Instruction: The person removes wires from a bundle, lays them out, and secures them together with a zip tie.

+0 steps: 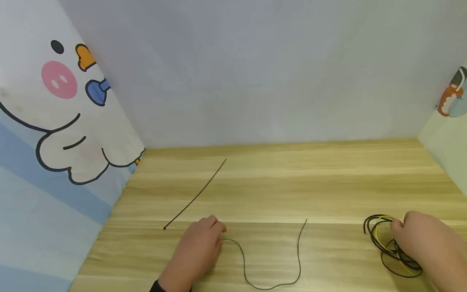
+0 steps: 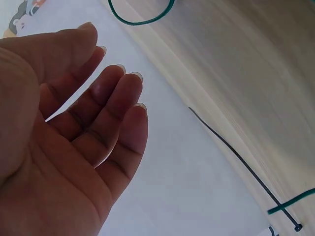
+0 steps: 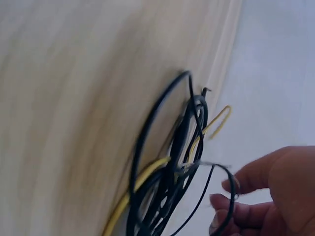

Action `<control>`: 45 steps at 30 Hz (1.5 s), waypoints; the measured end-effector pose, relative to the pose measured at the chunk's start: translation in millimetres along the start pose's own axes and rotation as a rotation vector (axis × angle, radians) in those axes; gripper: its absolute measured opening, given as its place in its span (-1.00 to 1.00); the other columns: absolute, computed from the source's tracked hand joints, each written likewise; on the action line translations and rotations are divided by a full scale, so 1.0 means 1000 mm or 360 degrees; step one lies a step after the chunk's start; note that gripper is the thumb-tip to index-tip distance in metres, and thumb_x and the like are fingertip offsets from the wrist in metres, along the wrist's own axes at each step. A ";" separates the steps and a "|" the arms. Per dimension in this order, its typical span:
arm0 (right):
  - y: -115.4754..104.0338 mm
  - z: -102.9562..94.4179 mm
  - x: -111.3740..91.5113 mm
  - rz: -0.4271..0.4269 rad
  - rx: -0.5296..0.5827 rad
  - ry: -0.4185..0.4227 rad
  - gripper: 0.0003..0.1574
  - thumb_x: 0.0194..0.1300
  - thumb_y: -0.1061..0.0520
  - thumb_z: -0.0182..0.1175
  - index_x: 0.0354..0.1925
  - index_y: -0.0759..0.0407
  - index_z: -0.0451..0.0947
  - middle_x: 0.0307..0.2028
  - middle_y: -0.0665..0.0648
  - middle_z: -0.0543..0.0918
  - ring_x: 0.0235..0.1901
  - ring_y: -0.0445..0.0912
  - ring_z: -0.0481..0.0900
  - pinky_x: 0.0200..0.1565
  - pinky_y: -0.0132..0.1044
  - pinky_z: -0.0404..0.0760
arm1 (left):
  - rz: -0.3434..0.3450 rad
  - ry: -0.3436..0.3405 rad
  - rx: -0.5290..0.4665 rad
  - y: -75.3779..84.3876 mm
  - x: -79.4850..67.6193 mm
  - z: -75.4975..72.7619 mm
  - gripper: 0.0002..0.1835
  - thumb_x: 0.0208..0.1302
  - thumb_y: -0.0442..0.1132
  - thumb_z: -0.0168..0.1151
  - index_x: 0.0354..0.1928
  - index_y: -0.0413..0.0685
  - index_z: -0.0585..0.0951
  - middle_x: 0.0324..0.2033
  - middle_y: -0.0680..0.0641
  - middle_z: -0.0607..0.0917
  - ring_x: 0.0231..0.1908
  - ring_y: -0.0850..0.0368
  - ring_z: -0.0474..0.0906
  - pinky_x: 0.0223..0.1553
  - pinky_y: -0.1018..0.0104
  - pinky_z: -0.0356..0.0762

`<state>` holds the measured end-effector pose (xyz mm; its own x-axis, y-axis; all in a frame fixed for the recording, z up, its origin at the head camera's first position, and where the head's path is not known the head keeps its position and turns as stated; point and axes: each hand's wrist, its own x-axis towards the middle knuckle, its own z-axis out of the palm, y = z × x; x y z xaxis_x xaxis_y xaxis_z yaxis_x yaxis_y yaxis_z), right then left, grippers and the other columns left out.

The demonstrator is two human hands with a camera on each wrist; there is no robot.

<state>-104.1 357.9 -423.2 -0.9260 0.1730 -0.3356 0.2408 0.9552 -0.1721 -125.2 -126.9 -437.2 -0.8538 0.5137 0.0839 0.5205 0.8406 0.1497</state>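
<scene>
My left hand [image 1: 198, 247] is at the left end of a thin green wire [image 1: 244, 267], which lies in a wavy U on the wooden table. In the left wrist view its fingers [image 2: 130, 128] are loosely bent with nothing between them. Beyond this hand, a black cable tie [image 1: 198, 194] lies slantwise, its small head toward me. At the right, my right hand [image 1: 425, 235] holds a coiled bundle of black and yellow wires [image 1: 386, 249]. The right wrist view shows a black loop passing between thumb and fingers [image 3: 253, 179]; the exact contact is partly hidden.
A pale grey backdrop [image 1: 255, 73] rises behind the table [image 1: 292, 182]. Cartoon-printed panels stand at the left [image 1: 22, 81] and right [image 1: 452, 142], bounding the table's sides.
</scene>
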 end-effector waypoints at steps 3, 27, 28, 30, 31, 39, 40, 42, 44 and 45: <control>0.001 0.003 -0.002 -0.0021 0.0156 0.0200 -0.59 0.43 0.11 -0.27 -0.45 0.32 0.33 -0.61 0.17 0.37 -0.60 -0.02 0.30 -0.49 -0.11 0.33 | -0.0013 -0.0024 -0.0021 0.002 0.002 0.000 -0.81 0.22 -0.21 0.34 -0.13 0.01 0.63 -0.28 0.10 0.54 -0.25 0.13 0.50 -0.19 0.16 0.52; -0.052 0.021 -0.005 -0.0309 0.0529 0.0176 -0.50 0.52 -0.13 -0.08 -0.09 0.32 0.43 -0.42 0.11 0.62 -0.42 0.02 0.57 -0.44 -0.12 0.50 | 0.0371 -0.0173 0.0189 0.068 0.058 -0.010 -0.84 0.35 -0.01 0.23 -0.21 0.09 0.59 -0.38 0.15 0.49 -0.36 0.25 0.44 -0.26 0.32 0.46; -0.055 0.024 -0.005 -0.0316 0.0497 0.0164 -0.52 0.52 -0.10 -0.06 -0.10 0.33 0.42 -0.49 0.09 0.58 -0.50 -0.01 0.53 -0.48 -0.15 0.46 | 0.0405 -0.0184 0.0229 0.077 0.062 -0.009 -0.83 0.35 0.01 0.22 -0.20 0.11 0.59 -0.36 0.16 0.51 -0.34 0.25 0.45 -0.25 0.32 0.46; -0.060 0.030 -0.006 -0.0332 0.0429 0.0126 -0.56 0.50 -0.07 -0.04 -0.14 0.33 0.40 -0.59 0.05 0.49 -0.59 -0.07 0.41 -0.53 -0.19 0.38 | 0.0480 -0.0223 0.0299 0.094 0.068 -0.004 -0.82 0.37 0.06 0.18 -0.18 0.17 0.59 -0.32 0.18 0.52 -0.30 0.26 0.46 -0.22 0.33 0.45; -0.061 0.032 -0.006 -0.0341 0.0389 0.0106 -0.58 0.50 -0.06 -0.04 -0.18 0.32 0.40 -0.62 0.05 0.43 -0.63 -0.09 0.35 -0.55 -0.21 0.34 | 0.0529 -0.0242 0.0333 0.103 0.071 -0.002 -0.82 0.38 0.08 0.16 -0.17 0.21 0.58 -0.31 0.19 0.52 -0.29 0.27 0.46 -0.22 0.34 0.43; -0.067 0.043 -0.010 -0.0570 0.0244 0.0172 -0.66 0.50 0.08 -0.03 -0.49 0.01 0.29 -0.63 -0.02 0.29 -0.60 -0.18 0.22 -0.50 -0.29 0.27 | 0.0667 -0.0091 0.0472 0.157 0.092 0.017 -0.69 0.37 0.23 0.07 -0.02 0.30 0.42 -0.27 0.25 0.34 -0.24 0.33 0.32 -0.16 0.42 0.27; -0.066 0.044 -0.011 -0.0627 0.0254 0.0192 -0.66 0.52 0.08 -0.04 -0.47 -0.01 0.28 -0.61 -0.05 0.28 -0.58 -0.20 0.21 -0.47 -0.30 0.27 | 0.0659 -0.0067 0.0475 0.161 0.095 0.020 -0.68 0.38 0.24 0.06 -0.01 0.28 0.40 -0.28 0.24 0.32 -0.27 0.33 0.29 -0.19 0.43 0.24; -0.065 0.047 -0.013 -0.0763 0.0271 0.0251 -0.68 0.54 0.06 -0.04 -0.44 -0.06 0.25 -0.59 -0.11 0.26 -0.55 -0.26 0.19 -0.45 -0.35 0.25 | 0.0633 -0.0053 0.0470 0.167 0.102 0.024 -0.68 0.39 0.23 0.05 -0.01 0.28 0.39 -0.31 0.24 0.30 -0.32 0.33 0.25 -0.25 0.45 0.22; -0.062 0.050 -0.014 -0.0907 0.0313 0.0297 -0.69 0.55 0.05 -0.05 -0.42 -0.11 0.23 -0.57 -0.17 0.24 -0.54 -0.32 0.18 -0.45 -0.39 0.24 | 0.0616 -0.0066 0.0446 0.171 0.108 0.029 -0.73 0.41 0.20 0.04 -0.03 0.29 0.40 -0.33 0.23 0.30 -0.35 0.32 0.23 -0.28 0.44 0.21; -0.061 0.050 -0.014 -0.0971 0.0324 0.0325 -0.70 0.55 0.04 -0.04 -0.41 -0.13 0.22 -0.56 -0.20 0.23 -0.54 -0.35 0.19 -0.44 -0.41 0.25 | 0.0609 -0.0091 0.0429 0.172 0.110 0.032 -0.74 0.42 0.19 0.02 -0.02 0.31 0.40 -0.31 0.24 0.31 -0.33 0.32 0.24 -0.26 0.44 0.21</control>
<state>-91.0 284.8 -454.6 -0.9450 -0.3223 0.0554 -0.3115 0.8354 -0.4529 -129.4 79.7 -433.3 -0.6024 0.7977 0.0274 0.7874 0.5996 -0.1431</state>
